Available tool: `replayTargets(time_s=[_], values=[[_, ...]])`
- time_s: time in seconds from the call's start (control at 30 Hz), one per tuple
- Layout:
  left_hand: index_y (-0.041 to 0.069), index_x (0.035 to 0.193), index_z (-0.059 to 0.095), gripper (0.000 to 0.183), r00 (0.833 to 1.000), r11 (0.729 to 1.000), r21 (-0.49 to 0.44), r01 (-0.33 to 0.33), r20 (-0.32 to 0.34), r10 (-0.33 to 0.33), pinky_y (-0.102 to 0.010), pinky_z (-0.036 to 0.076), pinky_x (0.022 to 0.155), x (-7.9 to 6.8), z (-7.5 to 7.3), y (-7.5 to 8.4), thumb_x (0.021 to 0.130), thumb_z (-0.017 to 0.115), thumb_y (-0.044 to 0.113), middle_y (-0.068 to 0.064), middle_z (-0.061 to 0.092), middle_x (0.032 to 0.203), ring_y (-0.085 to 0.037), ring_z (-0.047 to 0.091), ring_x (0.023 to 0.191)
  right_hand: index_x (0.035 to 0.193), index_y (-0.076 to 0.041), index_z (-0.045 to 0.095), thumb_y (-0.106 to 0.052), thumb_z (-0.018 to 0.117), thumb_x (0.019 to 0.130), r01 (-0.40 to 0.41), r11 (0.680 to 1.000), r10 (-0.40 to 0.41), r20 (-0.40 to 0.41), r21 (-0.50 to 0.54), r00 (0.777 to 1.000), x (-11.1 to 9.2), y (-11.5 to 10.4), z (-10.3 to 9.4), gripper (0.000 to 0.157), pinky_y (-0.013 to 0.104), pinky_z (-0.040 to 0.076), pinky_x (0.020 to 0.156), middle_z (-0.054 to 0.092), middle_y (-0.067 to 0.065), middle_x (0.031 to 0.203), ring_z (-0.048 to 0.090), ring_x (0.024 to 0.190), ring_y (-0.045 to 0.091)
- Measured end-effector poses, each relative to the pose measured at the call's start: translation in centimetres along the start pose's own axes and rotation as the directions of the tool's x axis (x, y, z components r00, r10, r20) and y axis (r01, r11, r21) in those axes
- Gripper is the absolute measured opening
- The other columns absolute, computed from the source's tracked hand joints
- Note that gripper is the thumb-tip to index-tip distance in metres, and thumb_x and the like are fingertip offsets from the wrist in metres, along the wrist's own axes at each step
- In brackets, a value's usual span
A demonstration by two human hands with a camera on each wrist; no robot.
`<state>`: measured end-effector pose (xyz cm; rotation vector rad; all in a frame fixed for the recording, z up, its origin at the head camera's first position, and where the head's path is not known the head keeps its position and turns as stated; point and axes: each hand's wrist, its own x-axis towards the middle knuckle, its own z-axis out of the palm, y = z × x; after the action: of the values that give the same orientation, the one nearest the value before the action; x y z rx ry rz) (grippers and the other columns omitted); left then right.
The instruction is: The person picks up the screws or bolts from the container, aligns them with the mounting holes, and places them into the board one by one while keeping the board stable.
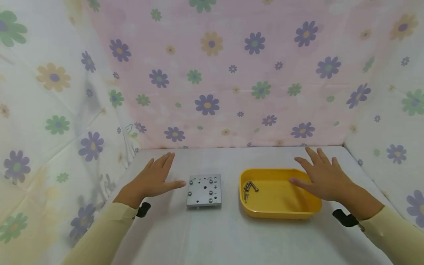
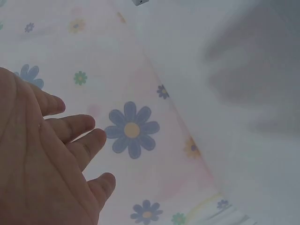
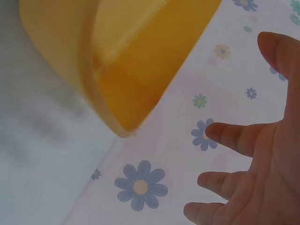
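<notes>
My left hand (image 1: 153,179) hovers over the table left of a square metal plate (image 1: 198,195), fingers spread and holding nothing; its thumb points at the plate's left edge. The plate has several holes, and socket-head screws (image 1: 190,193) sit in some of them. My right hand (image 1: 322,179) is held above the right end of a yellow tray (image 1: 275,215), fingers apart with nothing in them. Several loose screws (image 1: 247,186) lie at the tray's left end. In the right wrist view the tray's corner (image 3: 126,103) shows beside the spread fingers (image 3: 229,136).
A white table (image 1: 215,239) bears the plate and tray. Flower-patterned cloth (image 1: 232,99) rises behind the table's far edge and along both sides. A dark wrist strap piece (image 1: 143,209) sits at the left wrist, another (image 1: 345,218) at the right.
</notes>
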<state>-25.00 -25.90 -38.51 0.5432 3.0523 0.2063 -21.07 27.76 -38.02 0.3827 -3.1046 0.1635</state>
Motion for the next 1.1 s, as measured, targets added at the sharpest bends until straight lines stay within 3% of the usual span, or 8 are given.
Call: replayTargets(time_s=[0.33,0.67,0.9,1.1], values=[[0.007,0.167,0.009,0.128,1.000,1.000,-0.029,0.007,-0.024,-0.008,-0.063,0.008,0.127,0.2,0.9,0.1,0.080,0.040,0.095,-0.014,0.017,0.173,-0.035,0.020,0.159,0.154,-0.011,0.047,-0.089,0.039,0.087,0.001,1.000,-0.001,-0.005,0.026,1.000,0.5,-0.8,0.6,0.103,0.085,0.006,0.110,0.017,0.029,0.168,0.010,0.150,0.062],[0.007,0.166,0.008,0.124,0.999,0.995,-0.099,0.013,-0.048,-0.018,-0.063,0.010,0.128,0.0,1.6,-0.1,0.083,0.048,0.089,-0.014,0.014,0.174,-0.037,0.019,0.159,0.149,-0.010,0.052,-0.085,0.046,0.087,0.013,0.997,-0.012,-0.011,0.075,1.000,0.9,-1.3,1.0,0.098,0.081,0.010,0.114,0.022,0.031,0.166,0.013,0.150,0.060],[0.009,0.167,0.009,0.123,0.998,0.984,-0.181,0.006,-0.065,-0.018,-0.062,0.011,0.128,0.0,1.9,0.2,0.083,0.055,0.086,-0.013,0.015,0.174,-0.038,0.019,0.159,0.144,-0.011,0.057,-0.068,0.062,0.093,0.036,0.993,-0.034,-0.020,0.112,0.999,1.0,-1.9,0.9,0.078,0.075,0.036,0.109,0.031,0.028,0.161,0.031,0.144,0.052],[0.010,0.167,0.011,0.119,0.998,0.968,-0.249,0.005,-0.054,-0.019,-0.060,0.012,0.128,0.0,2.4,0.5,0.085,0.061,0.080,-0.010,0.016,0.174,-0.035,0.018,0.160,0.135,-0.013,0.065,-0.062,0.068,0.092,0.064,0.989,-0.060,-0.033,0.133,0.998,1.5,-2.1,1.4,0.066,0.068,0.045,0.105,0.049,0.021,0.148,0.043,0.133,0.044]])
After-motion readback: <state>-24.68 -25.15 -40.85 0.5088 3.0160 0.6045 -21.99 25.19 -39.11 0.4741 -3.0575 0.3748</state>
